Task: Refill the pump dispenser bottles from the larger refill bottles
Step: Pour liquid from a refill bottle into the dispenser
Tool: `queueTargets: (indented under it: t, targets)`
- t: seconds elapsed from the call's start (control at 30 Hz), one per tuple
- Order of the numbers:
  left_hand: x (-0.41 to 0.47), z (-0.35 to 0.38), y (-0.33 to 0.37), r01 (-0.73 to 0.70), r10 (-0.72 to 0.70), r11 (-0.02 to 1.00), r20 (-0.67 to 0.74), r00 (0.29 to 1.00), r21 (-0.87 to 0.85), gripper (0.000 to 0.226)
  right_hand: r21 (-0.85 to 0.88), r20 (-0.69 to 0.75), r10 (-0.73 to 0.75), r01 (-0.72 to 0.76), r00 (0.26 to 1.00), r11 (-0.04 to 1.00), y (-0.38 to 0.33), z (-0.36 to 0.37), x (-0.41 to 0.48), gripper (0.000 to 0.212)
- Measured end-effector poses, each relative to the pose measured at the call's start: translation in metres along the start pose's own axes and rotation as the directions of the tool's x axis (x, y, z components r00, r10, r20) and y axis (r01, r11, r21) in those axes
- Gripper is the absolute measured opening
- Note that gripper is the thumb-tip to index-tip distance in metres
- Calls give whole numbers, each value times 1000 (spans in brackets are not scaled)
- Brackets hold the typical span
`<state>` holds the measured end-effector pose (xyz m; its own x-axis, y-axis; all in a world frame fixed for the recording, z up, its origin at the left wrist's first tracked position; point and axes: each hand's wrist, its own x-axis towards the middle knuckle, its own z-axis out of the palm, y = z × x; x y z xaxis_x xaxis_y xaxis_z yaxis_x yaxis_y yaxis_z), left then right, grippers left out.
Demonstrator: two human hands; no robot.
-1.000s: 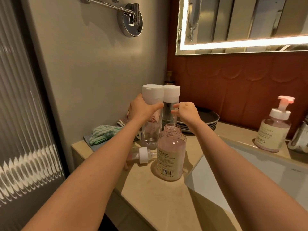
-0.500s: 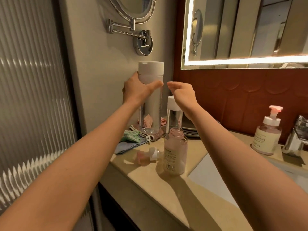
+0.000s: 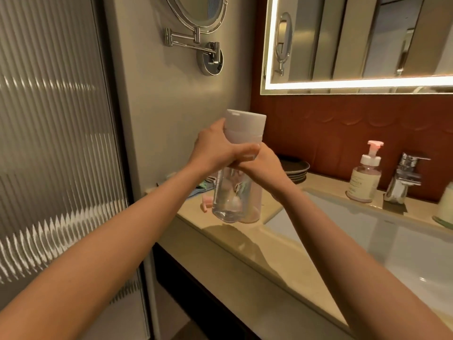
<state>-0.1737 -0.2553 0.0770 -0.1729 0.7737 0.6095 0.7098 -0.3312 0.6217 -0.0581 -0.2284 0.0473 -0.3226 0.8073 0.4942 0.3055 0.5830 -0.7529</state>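
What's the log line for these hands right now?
left hand: grips tall clear plastic refill bottle | right hand: grips same bottle | bottle: held over beige counter | white cap: on

Head-worn view, looking forward and down, close over vanity counter (image 3: pixel 247 244), wide-angle

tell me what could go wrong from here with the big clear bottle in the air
1. The left hand and right hand both hold the refill bottle high up, just under its cap. If the cap comes off with a jerk, liquid could splash onto the counter.
2. Its base hangs close in front of the dispenser bottle, whose pump head lies apart on the counter. A swing could knock that bottle over and spill it.
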Motion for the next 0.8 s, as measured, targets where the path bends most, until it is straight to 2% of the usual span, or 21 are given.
queueTargets:
  t: [0.1, 0.27, 0.4, 0.53, 0.6, 0.7, 0.8]
  targets:
    - [-19, 15, 8, -18, 19, 1000, 61, 998, -9, 73, -134, -65, 72, -80, 995, 988, 5, -16, -27, 53]
    - [-37, 40, 22, -34, 37, 999, 91, 995, -30, 76, -290, -174, 121, -168, 977, 942, 8, -41, -52, 60]
    - [-44, 59, 25, -9, 14, 999, 98, 995, -50, 75, -130, -312, 185, -235, 932, 963, 22, -46, -70, 71]
    - [-46, 72, 20, 0, 6, 999, 149, 989, -40, 81, -86, -365, 189, -235, 911, 968, 38, -42, -76, 71]
    - [-42, 72, 18, 9, 11, 997, 234, 972, -82, 79, -68, -377, 186, -227, 907, 971, 45, -41, -76, 72]
    - [-31, 65, 15, 35, 26, 990, 426, 904, -134, 70, -12, -382, 215, -238, 899, 971, 54, -41, -72, 74]
    - [-18, 62, 18, -27, 75, 994, 471, 879, -108, 62, 19, -344, 222, -230, 912, 973, 60, -43, -68, 75]
